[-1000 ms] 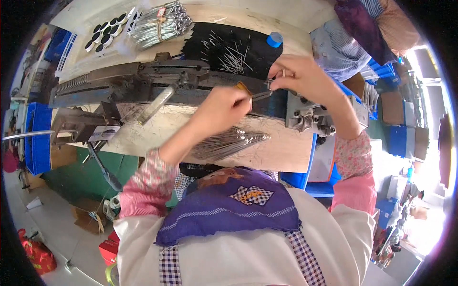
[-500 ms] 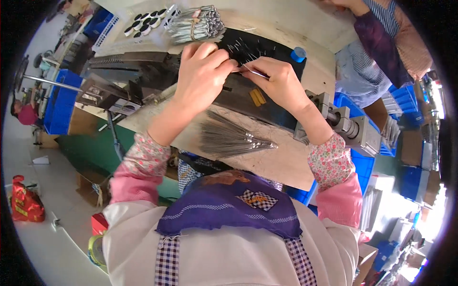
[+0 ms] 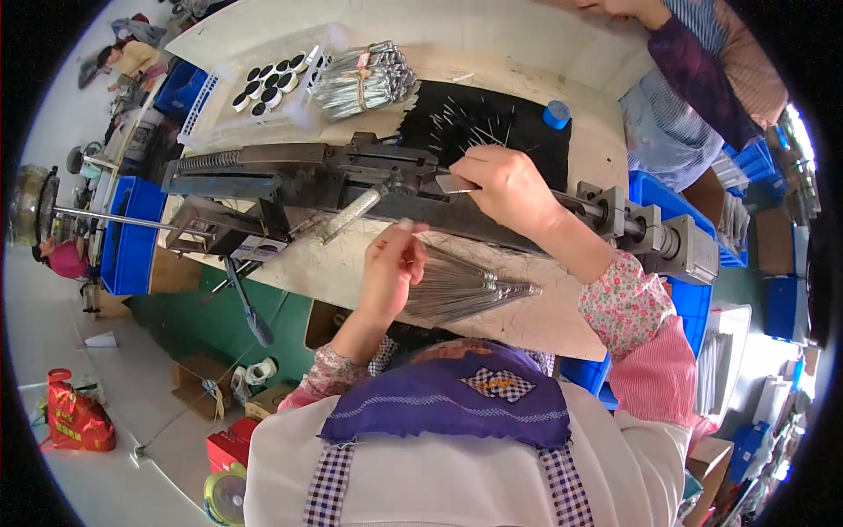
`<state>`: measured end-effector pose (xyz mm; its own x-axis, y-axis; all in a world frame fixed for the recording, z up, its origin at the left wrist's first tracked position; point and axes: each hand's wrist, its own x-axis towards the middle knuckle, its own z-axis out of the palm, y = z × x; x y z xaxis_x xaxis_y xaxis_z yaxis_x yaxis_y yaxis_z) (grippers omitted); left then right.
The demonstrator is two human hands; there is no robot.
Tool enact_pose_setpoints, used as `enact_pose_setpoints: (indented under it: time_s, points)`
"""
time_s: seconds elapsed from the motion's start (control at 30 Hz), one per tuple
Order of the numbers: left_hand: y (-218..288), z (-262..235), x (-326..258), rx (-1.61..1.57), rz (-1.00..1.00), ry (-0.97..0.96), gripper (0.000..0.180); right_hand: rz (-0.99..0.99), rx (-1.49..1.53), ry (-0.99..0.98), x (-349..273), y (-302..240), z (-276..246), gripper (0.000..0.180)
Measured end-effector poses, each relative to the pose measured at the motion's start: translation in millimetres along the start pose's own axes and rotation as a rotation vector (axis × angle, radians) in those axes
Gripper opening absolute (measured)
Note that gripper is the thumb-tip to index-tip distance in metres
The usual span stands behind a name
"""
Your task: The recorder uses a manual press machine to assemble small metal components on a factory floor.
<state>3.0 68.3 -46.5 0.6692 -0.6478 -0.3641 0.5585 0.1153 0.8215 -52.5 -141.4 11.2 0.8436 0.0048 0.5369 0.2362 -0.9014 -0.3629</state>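
My right hand [image 3: 511, 190] is closed, pinching a small flat metal piece [image 3: 455, 184] above the rail of a long dark metal bench fixture [image 3: 386, 167]. Lower and nearer to me, my left hand [image 3: 389, 270] has its fingers curled inward; whether anything small is between them cannot be seen. Beside it lies a fanned bundle of thin metal rods [image 3: 457, 285], partly covered by that hand. A textured metal handle [image 3: 356, 213] slants out from the fixture. Beyond my right hand, several thin pins lie loose [image 3: 474, 127] on a black cloth [image 3: 540, 149].
A blue round cap [image 3: 556, 114] sits on the cloth's right side. Far left stand a clear tray [image 3: 206, 114] holding black-and-white round parts and a tied bundle of metal rods [image 3: 364, 81]. Metal clamp blocks [image 3: 645, 230] end the fixture at right. Another person's sleeve [image 3: 702, 75] shows at far right.
My left hand has left my right hand and come down toward me, beside the rod bundle. My right hand has lowered slightly and keeps the metal piece. The view has shifted a little.
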Motion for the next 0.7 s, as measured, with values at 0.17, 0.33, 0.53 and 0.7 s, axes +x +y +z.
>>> enact_pose_setpoints:
  time_s: [0.17,0.33,0.53,0.7]
  points:
    - [30,-25,15,-0.793,-0.285,-0.443,0.053,0.079,0.118,-0.006,3,3,-1,0.006]
    - [70,24,-10,-0.763,-0.304,-0.596,0.05,0.09,0.119,-0.051,4,7,-5,0.009]
    - [3,23,15,0.741,0.293,-0.126,0.026,0.014,0.056,-0.043,10,10,-12,0.012]
    - [1,-7,-23,0.816,0.496,-0.108,0.029,0.129,0.526,-0.178,9,-109,-105,0.015]
